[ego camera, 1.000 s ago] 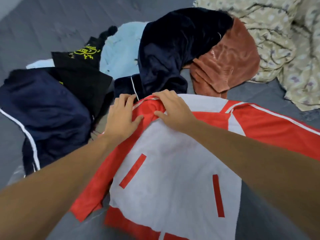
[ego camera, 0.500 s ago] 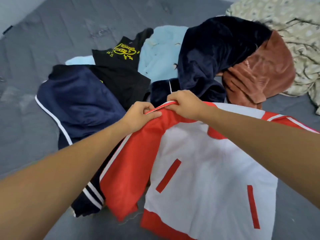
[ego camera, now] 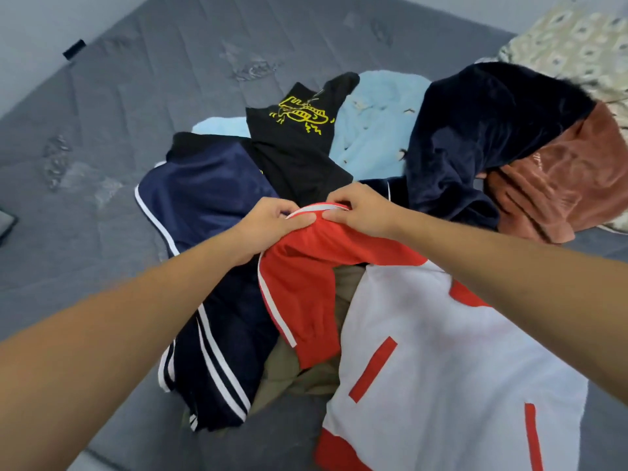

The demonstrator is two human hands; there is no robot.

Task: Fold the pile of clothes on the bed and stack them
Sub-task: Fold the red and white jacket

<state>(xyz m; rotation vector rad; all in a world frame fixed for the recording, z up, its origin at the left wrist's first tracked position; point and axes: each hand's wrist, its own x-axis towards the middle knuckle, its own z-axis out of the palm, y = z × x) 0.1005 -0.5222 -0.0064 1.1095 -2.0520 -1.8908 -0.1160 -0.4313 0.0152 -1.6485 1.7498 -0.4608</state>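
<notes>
Both hands up at the shoulder edge of a red-and-white jacket [ego camera: 438,341], close together. Left hand [ego camera: 268,226] pinching the white-piped red edge between thumb and curled fingers; right hand [ego camera: 360,209] gripping the same white strip just beside it, thumb underneath. Red sleeve [ego camera: 299,300] hanging down from that grip, folded across the left side of the garment, its white stripe running down the outer edge. White body panel spread flat toward the lower right, with two red pocket slits and a red hem band at the bottom.

Under the sleeve — an olive-green garment [ego camera: 306,375], partly covered. To the left, navy shorts [ego camera: 200,195] with white piping, and darker navy fabric with white stripes [ego camera: 217,368] below them. Behind the hands, a black shirt with a yellow print [ego camera: 299,141], a pale blue fleece [ego camera: 373,130], a dark navy velvety piece [ego camera: 482,130] and a rust-brown one [ego camera: 564,178] — all heaped loosely on the grey quilted bed [ego camera: 136,90]. Patterned cream bedding [ego camera: 577,45] bunched in the far right corner.
</notes>
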